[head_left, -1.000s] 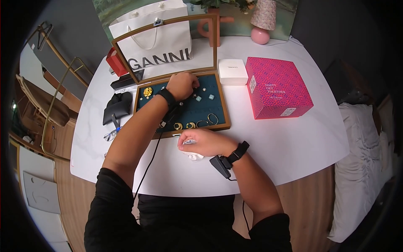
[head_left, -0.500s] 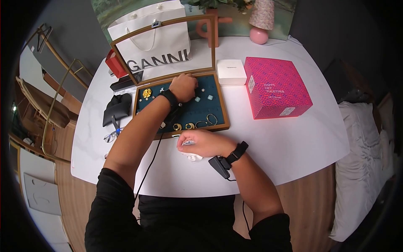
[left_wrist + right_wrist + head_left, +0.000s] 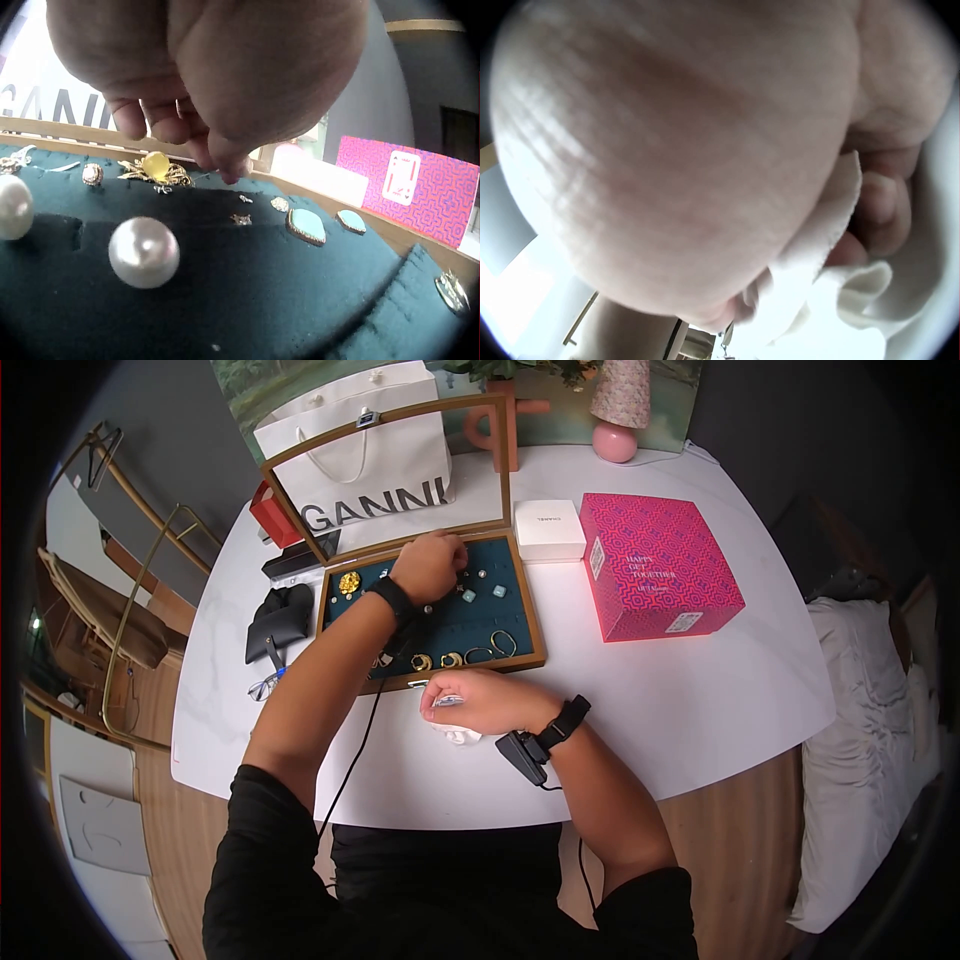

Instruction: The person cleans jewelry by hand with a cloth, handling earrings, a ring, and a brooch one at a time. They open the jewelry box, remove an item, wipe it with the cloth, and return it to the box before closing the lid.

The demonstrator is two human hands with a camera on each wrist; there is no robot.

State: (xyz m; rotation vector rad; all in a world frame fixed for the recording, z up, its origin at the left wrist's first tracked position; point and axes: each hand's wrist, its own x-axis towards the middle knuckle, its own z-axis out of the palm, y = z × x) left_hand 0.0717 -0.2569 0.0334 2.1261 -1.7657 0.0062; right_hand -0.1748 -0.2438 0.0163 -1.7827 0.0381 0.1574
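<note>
Left hand (image 3: 432, 565) is over the far edge of the tray (image 3: 530, 622), fingers curled down toward the back row of small pieces. In the left wrist view the fingertips (image 3: 225, 161) hang just above the felt, near the yellow brooch (image 3: 156, 167) and the small studs (image 3: 241, 219). Can't tell if anything is pinched; the fingertips look bunched, with nothing visible between them.

Right hand (image 3: 488, 700) rests on the table (image 3: 680, 700) just in front of the tray's near rim, fingers closed around a white cloth (image 3: 458, 733). Right wrist view confirms it: cloth (image 3: 832, 247) is bunched in the palm under the curled fingers.

Judgement on doing the pick well:
- Pieces are tiny and sit in felt. Come straight down and pinch with thumb and forefinger tips, no sweeping.
- Keep the wrist high. The forearm crosses the tray's middle, and the pearls (image 3: 144, 252) and teal stones (image 3: 306, 226) lie right under it; dragging the wrist or its cable would knock them.
- The open lid (image 3: 395, 470) stands just behind the hand, so lift up and back toward the body, not forward.
- Keep the cloth hand parked near the front rim so the transfer is short.

Pose: left arm extended forward and slightly right, palm down, wrist bent. Right forearm comes in from the right, hand lying knuckles-up on the table, well short of the gold rings (image 3: 470, 656) in the front row.
</note>
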